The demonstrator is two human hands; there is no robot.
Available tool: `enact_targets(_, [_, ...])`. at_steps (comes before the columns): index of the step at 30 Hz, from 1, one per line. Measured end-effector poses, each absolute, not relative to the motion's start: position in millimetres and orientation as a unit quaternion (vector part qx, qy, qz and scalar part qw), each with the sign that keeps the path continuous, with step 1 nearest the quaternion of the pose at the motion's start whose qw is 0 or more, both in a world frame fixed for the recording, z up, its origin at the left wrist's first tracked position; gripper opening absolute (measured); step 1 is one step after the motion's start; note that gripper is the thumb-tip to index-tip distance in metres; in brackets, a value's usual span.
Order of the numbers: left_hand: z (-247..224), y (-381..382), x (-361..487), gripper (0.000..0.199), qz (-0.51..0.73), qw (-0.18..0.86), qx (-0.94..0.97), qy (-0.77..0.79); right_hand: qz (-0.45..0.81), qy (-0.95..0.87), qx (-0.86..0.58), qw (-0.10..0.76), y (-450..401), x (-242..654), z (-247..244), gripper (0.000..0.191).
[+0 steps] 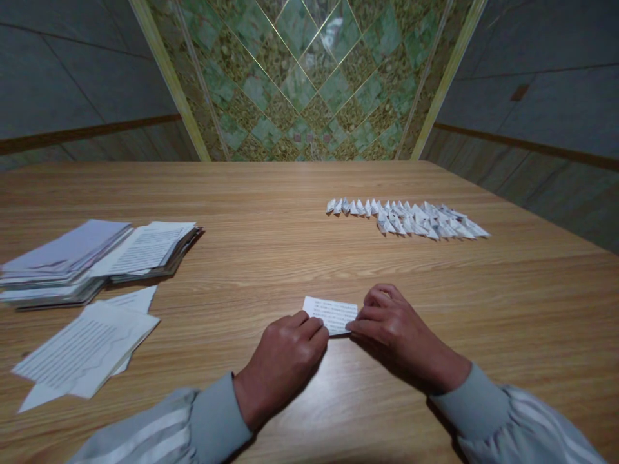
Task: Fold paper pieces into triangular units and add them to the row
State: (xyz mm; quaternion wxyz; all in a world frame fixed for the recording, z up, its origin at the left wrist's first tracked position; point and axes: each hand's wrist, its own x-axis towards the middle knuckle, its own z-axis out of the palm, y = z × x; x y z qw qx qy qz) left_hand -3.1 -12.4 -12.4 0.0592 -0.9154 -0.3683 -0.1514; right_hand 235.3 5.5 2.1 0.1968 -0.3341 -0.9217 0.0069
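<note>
"What are we grasping?"
"A small printed paper [337, 312]: our left hand [286, 362] pinches its near left side, our right hand [400, 330] its right end."
"And where do we have it?"
"On the worktop [251, 258] before us, nearer than the folded paper pieces [420, 224], right of the loose sheets [84, 348]."

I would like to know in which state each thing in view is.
Small paper: print facing up
Left hand: fingers on the paper's left end
Right hand: fingers at its right end
Folded pieces: lined up in rows
Loose sheets: overlapping
Paper stacks: side by side
</note>
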Motion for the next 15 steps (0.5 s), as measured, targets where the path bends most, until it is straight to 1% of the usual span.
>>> enact_targets(2, [-13.5, -12.9, -8.5, 0.019, -0.160, 0.059, -0.912, -0.374, 0.018, -0.912, -0.357, 0.202, 8.6, 245.3, 5.5, 0.018])
enact_targets(4, [-15.1, -13.7, -13.8, 0.020, -0.188, 0.062, -0.906, -0.375, 0.036, -0.891, -0.387, 0.234, 11.9, 254.6, 8.6, 0.018])
enact_targets(7, [-16.9, -15.4, -16.3, 0.024, -0.249, 0.070, -0.899, -0.354, 0.110, -0.876, -0.379, 0.277, 12.7, 258.7, 11.4, 0.016])
enact_targets(9, [-17.4, -16.6, -13.9, 0.026, -0.276, 0.074, -0.897, -0.336, 0.163, -0.879, -0.354, 0.273, 9.6, 253.8, 11.8, 0.034])
enact_targets(10, [-17.5, -17.2, -12.0, 0.026, -0.282, 0.073, -0.898, -0.329, 0.186, -0.883, -0.344, 0.259, 7.4, 250.1, 11.4, 0.046])
enact_targets(11, [-17.7, -17.8, -10.0, 0.026, -0.284, 0.072, -0.900, -0.324, 0.204, -0.888, -0.333, 0.242, 5.2, 246.2, 10.7, 0.053])
enact_targets(12, [-17.9, -18.5, -8.3, 0.026, -0.284, 0.069, -0.901, -0.320, 0.216, -0.892, -0.328, 0.224, 3.1, 242.5, 9.6, 0.053])
enact_targets(13, [-18.1, -19.2, -6.9, 0.026, -0.281, 0.064, -0.904, -0.316, 0.221, -0.895, -0.327, 0.207, 1.4, 239.4, 8.2, 0.046])
enact_targets(15, [-18.4, -20.7, -5.4, 0.028, -0.273, 0.050, -0.910, -0.308, 0.219, -0.899, -0.332, 0.185, -0.7, 235.9, 5.4, 0.023])
